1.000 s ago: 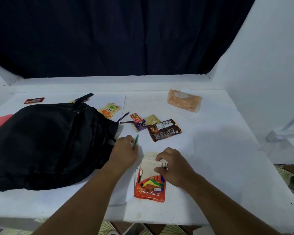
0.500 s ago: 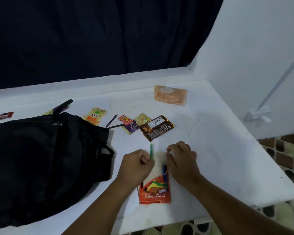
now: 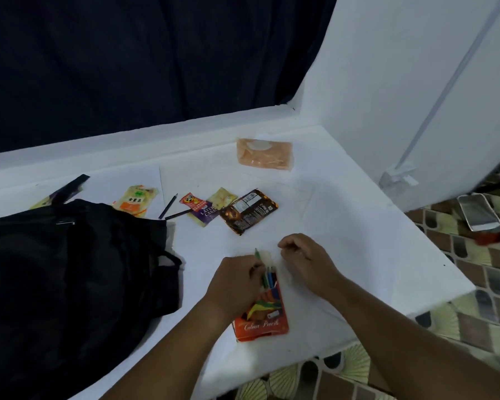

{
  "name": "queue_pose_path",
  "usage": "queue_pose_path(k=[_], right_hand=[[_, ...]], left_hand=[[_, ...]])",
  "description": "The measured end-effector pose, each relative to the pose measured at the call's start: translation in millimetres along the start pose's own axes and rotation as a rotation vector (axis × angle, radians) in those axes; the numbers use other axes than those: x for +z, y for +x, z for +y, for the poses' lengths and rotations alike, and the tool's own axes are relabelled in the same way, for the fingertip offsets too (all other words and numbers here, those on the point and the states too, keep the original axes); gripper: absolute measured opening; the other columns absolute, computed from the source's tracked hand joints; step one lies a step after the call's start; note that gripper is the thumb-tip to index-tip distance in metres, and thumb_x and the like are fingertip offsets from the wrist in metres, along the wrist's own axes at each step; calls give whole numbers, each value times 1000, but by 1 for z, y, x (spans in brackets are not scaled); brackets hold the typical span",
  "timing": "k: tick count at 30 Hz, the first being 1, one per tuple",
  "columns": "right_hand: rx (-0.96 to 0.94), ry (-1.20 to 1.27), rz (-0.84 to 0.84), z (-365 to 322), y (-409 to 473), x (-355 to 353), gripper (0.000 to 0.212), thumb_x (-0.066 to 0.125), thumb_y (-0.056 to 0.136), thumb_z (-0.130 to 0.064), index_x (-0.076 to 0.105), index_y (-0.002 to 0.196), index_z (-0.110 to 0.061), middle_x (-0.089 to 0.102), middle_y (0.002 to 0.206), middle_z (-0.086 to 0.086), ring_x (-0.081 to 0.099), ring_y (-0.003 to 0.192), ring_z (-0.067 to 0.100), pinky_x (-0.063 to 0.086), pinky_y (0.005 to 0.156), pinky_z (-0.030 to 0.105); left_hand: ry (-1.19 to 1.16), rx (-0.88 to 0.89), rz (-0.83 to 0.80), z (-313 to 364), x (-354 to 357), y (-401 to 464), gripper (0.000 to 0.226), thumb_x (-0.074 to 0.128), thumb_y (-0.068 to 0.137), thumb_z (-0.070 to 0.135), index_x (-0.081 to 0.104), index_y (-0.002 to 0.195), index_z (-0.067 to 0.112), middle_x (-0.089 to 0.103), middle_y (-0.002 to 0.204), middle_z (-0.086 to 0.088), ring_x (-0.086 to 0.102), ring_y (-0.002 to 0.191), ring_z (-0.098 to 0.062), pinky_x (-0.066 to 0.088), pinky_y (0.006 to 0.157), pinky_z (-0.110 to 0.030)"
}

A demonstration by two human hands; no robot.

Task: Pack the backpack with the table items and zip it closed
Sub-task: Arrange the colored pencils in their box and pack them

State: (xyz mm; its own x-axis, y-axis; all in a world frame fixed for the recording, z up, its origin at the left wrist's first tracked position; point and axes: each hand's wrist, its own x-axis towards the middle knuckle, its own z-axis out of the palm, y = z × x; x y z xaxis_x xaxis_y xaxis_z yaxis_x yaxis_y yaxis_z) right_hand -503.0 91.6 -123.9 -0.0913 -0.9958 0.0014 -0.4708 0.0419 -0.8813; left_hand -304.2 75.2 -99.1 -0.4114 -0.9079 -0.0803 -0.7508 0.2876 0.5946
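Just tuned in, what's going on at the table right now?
A person is loading pencils into the colour pencil box near the table's front edge. The left hand pinches a green pencil at the box's open end; the right hand hovers beside it, fingers curled, holding nothing visible. The black backpack lies to the left, and snack packets and two loose pencils sit unpacked behind.

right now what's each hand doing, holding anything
Left hand: grips the green pencil at the mouth of the colour pencil box.
Right hand: fingers curled, nothing visibly held.
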Motion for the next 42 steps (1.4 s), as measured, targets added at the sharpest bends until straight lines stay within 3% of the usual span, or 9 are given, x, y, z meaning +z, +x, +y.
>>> queue_pose_path(k=[4, 8, 11, 17, 22, 24, 31, 36, 42], right_hand=[[-133, -150, 41, 9, -4, 5, 9, 65, 88, -18, 65, 96, -20, 62, 98, -13, 56, 95, -1, 42, 83, 11], [-217, -277, -15, 17, 1, 6, 21, 75, 80, -23, 68, 99, -18, 59, 101, -12, 52, 97, -2, 37, 88, 6], [-208, -280, -37, 20, 4, 4, 22, 76, 78, -28, 69, 98, -20, 58, 102, -14, 51, 100, -3, 36, 89, 7], [-190, -243, -67, 19, 7, 3, 21, 73, 79, -32, 68, 98, -23, 57, 103, -16, 54, 102, 3, 48, 93, 27], [-165, -316, -209, 14, 9, -3, 55, 76, 61, -64, 67, 105, -33, 53, 114, -13, 50, 112, 6, 46, 97, 36], [-153, -317, -238, 13, 10, -4, 59, 78, 58, -65, 67, 106, -33, 51, 116, -13, 49, 113, 7, 46, 98, 37], [-169, -309, -169, 14, 9, 0, 38, 85, 66, -51, 65, 94, -35, 53, 111, -16, 50, 109, 6, 44, 98, 36], [-175, -344, -192, 16, 10, 1, 31, 82, 72, -49, 64, 94, -35, 50, 110, -18, 47, 107, 4, 45, 97, 35], [-179, -396, -271, 7, 8, -7, 51, 81, 69, -57, 67, 111, -32, 48, 123, -13, 43, 115, 4, 41, 101, 33]], left_hand=[[16, 41, 46, -7, -4, 3, 20, 59, 97, 22, 71, 112, 24, 66, 109, 4, 61, 100, -12, 41, 75, -11], [159, 7, 16, -10, -3, 9, 46, 62, 94, 40, 54, 139, 34, 42, 139, 10, 35, 126, -14, 40, 95, -24], [140, 1, -10, -12, 1, 8, 45, 66, 91, 41, 60, 135, 32, 42, 143, 9, 35, 127, -15, 38, 95, -24], [140, 57, 45, -16, 3, -4, 48, 74, 82, 47, 65, 128, 36, 52, 141, 11, 40, 128, -20, 40, 99, -39], [177, 26, 30, -11, 2, -5, 53, 74, 81, 48, 58, 130, 38, 48, 141, 17, 38, 129, -18, 35, 95, -35], [166, -2, 24, -9, 3, -4, 54, 74, 81, 47, 57, 131, 39, 46, 141, 18, 36, 130, -17, 32, 93, -35], [114, -45, 18, -7, 3, -7, 52, 76, 80, 48, 58, 129, 40, 45, 142, 18, 32, 133, -17, 24, 90, -34], [124, -95, 33, 1, 6, -8, 54, 66, 88, 54, 52, 138, 41, 42, 148, 17, 30, 137, -17, 27, 102, -42], [174, -98, -27, 4, 7, -7, 60, 67, 85, 56, 46, 141, 48, 35, 149, 17, 25, 137, -17, 25, 100, -41]])
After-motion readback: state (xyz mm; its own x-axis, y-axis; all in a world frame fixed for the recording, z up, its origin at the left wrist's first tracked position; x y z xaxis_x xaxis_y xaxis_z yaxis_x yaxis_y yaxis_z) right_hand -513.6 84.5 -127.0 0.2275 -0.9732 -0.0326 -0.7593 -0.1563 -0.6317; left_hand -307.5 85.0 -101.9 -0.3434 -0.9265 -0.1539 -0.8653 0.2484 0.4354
